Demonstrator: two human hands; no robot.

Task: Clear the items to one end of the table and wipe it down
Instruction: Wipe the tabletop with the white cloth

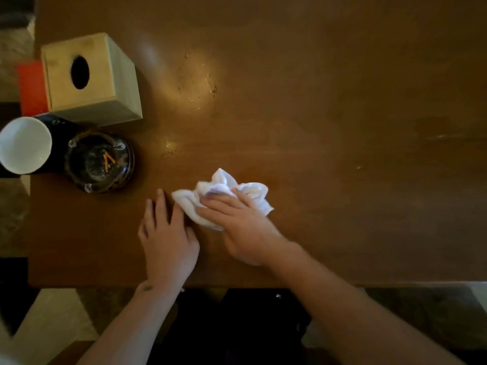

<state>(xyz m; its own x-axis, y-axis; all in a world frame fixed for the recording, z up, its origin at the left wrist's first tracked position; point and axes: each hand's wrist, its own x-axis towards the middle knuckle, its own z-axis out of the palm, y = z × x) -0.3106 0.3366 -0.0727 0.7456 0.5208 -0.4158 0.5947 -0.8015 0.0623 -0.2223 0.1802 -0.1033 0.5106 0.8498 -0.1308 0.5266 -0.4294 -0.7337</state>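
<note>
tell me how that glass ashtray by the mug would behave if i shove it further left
The glass ashtray looks thick and squat, so it would probably slide rather than tip. It likely feels heavy for its size. It sits right beside the mug, apparently touching, so a push would probably knock them together, and the butts inside may shift.
</note>
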